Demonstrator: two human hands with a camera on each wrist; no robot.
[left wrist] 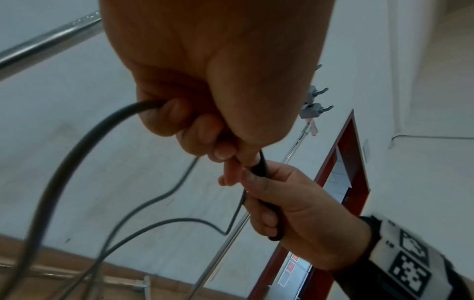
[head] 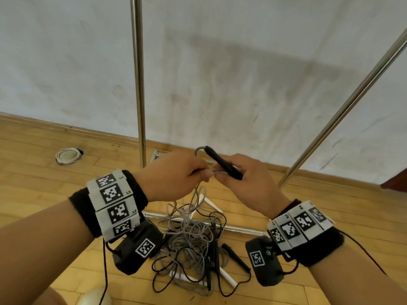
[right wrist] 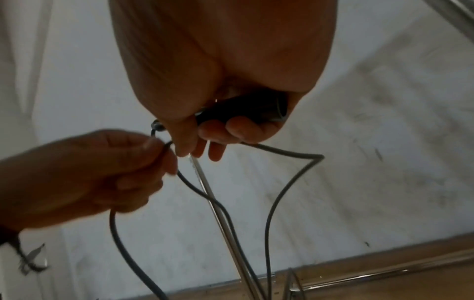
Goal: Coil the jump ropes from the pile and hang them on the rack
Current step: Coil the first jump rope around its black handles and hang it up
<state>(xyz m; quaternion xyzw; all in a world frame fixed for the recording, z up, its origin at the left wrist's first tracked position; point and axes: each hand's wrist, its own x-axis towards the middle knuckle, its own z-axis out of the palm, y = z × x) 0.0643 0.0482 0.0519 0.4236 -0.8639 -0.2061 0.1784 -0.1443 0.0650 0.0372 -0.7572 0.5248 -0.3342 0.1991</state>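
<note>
My right hand (head: 229,172) grips a black jump-rope handle (head: 222,162) that points up and to the left. Its grey cord (head: 199,149) loops out of the handle's tip into my left hand (head: 193,172), which pinches the cord close beside the right hand. From there the cord (head: 196,201) hangs down to a tangled pile of ropes (head: 193,245) on the wooden floor. In the left wrist view the cord (left wrist: 77,146) runs through my curled left fingers (left wrist: 205,132). The right wrist view shows the handle (right wrist: 243,109) inside my right fist, the cord (right wrist: 295,174) looping below.
Two metal rack poles rise ahead, one upright (head: 138,84), one slanted at the right (head: 343,106), with base bars (head: 242,228) on the floor behind the pile. White and black handles (head: 235,256) lie in the tangle. A round white floor fitting (head: 68,155) sits at the left. Hooks (left wrist: 316,107) show high up.
</note>
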